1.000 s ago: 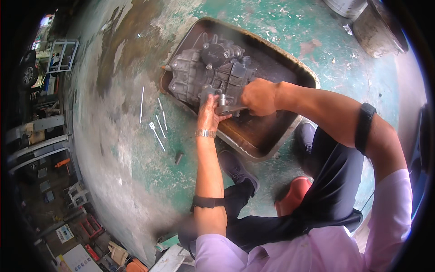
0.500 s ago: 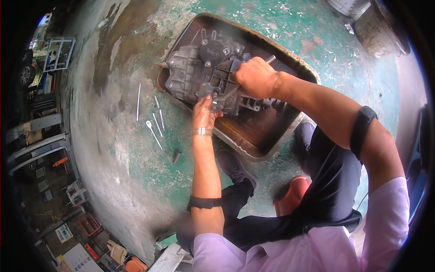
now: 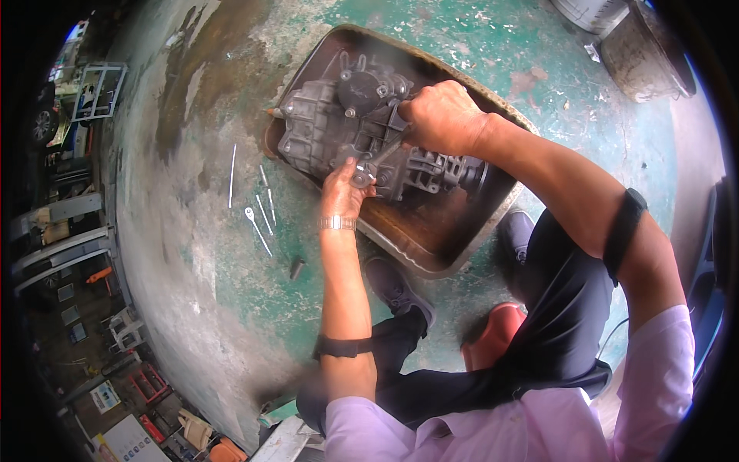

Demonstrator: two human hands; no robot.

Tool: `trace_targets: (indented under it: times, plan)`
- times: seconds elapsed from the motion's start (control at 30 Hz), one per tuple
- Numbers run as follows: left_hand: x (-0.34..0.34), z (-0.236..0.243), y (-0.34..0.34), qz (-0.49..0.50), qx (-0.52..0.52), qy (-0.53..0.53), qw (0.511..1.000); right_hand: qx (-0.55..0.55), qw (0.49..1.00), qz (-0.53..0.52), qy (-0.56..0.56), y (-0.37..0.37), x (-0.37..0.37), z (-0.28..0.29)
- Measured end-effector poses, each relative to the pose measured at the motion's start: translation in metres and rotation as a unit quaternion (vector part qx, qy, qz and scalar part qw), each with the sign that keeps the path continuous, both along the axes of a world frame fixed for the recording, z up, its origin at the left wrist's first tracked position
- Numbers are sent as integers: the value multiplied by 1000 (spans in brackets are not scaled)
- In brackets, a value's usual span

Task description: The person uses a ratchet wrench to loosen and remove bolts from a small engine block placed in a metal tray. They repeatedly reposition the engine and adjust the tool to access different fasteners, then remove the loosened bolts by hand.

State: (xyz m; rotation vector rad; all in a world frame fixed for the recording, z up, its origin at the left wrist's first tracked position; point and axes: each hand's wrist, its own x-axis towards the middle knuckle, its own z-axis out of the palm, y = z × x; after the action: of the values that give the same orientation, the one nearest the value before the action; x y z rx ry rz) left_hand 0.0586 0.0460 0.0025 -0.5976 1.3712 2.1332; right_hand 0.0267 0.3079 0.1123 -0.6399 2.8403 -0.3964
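A grey gearbox [image 3: 312,123] lies in a rusty metal tray [image 3: 431,258]. My right hand [image 3: 443,115] is closed round the handle of a wrench [image 3: 389,154], which slants up and right from its head at the gearbox's near side. My left hand [image 3: 346,189] grips the wrench head with thumb and fingers, against the casting. On the floor left of the tray lie several slim metal rods [image 3: 233,175], a ratchet [image 3: 258,231] and a short dark cylinder, probably a socket [image 3: 297,269].
Two large buckets [image 3: 639,61] stand at the upper right. A red object [image 3: 493,335] is between my legs, near my shoes [image 3: 392,285]. At the left are a white metal frame [image 3: 100,92], racks and assorted tools [image 3: 146,381].
My right hand has moved upward and away from me, swinging the wrench handle from nearly level to a diagonal. My left hand stays at the wrench head, shifted slightly left.
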Motion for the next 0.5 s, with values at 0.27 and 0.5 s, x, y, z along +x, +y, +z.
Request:
trace_targets:
  times: [0.27,0.5]
  plan:
    - [-9,13,17,11,-68,1,998,-42,997,48,32,14,-16,-21]
    - [1,8,32,54,-82,39,994,-30,989,147,-14,29,-35,-25]
